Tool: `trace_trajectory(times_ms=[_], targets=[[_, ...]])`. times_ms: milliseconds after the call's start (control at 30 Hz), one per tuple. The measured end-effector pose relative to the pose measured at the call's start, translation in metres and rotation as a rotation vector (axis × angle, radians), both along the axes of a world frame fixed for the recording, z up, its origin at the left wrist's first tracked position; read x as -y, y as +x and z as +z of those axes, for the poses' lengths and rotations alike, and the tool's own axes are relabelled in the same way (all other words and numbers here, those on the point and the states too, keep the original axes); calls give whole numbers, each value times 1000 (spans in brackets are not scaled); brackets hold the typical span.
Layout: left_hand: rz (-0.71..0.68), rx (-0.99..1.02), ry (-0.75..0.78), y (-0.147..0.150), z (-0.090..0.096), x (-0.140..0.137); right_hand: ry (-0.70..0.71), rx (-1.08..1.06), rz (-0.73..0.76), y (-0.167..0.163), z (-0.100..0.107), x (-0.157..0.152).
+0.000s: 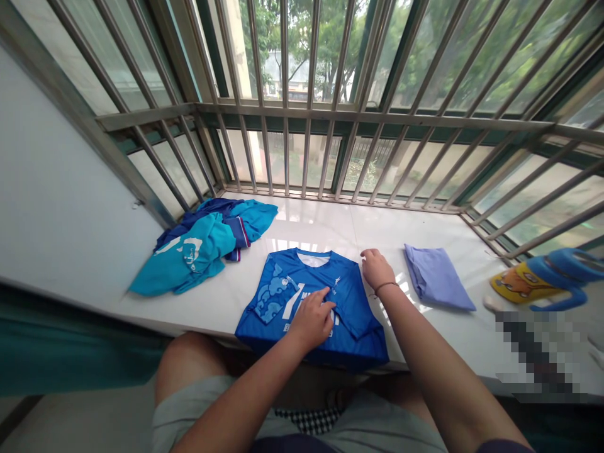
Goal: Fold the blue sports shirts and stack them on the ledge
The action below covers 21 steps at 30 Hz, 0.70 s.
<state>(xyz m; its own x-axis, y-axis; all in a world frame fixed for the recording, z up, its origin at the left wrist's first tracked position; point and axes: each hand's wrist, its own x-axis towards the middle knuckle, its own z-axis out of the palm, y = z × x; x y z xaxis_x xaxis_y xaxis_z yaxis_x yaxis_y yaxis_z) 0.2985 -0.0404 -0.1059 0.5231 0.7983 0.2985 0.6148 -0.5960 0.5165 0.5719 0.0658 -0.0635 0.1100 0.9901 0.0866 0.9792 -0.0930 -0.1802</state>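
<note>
Right now a blue jersey (306, 277) lies front up on the white ledge (387, 223), its sleeves turned in over the chest, white lettering showing between them, its lower part hanging over the near edge. From where I stand, the person's left hand (312, 319) rests on the jersey's front, fingers spread, gripping nothing. The right hand (377, 270), a thin band (387, 286) around its wrist, is just beside the jersey's far right corner, fingers loosely bent, nothing visible in its grasp; I can't tell whether a fingertip touches the fabric.

Right of the jersey, past that hand, lies a folded lilac cloth (438, 277). Farther right of the jersey is a yellow-and-blue bottle (533, 277) with a handle, and nearer the person, something dark (535, 355), too pixelated to make out. Left of the jersey sits a loose heap of teal and navy garments (198, 258). Beyond the jersey, metal bars (330, 116) line the windows, with trees (268, 25) outside. On its near side are the person's pale grey shorts (391, 425).
</note>
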Motion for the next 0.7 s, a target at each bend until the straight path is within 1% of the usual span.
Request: trace_trajectory(times_ms=[67, 133, 200, 300, 400, 500, 600, 700], targets=[[0, 2, 4, 0, 0, 0, 47, -37, -61, 4, 1, 13], [1, 4, 7, 0, 0, 0, 65, -71, -80, 8, 2, 31], [5, 9, 9, 0, 0, 0, 63, -117, -78, 10, -1, 55], [15, 27, 14, 1, -1, 0, 64, -253, -73, 13, -12, 98], [21, 43, 17, 1, -3, 0, 71, -381, -44, 15, -27, 144], [18, 38, 23, 2, -5, 0, 67, -394, 54, 14, -37, 178], [28, 23, 34, 2, -6, -1, 84, -339, 147, 8, -39, 195], [38, 0, 44, 2, -6, -2, 125, -282, 154, 3, -40, 197]])
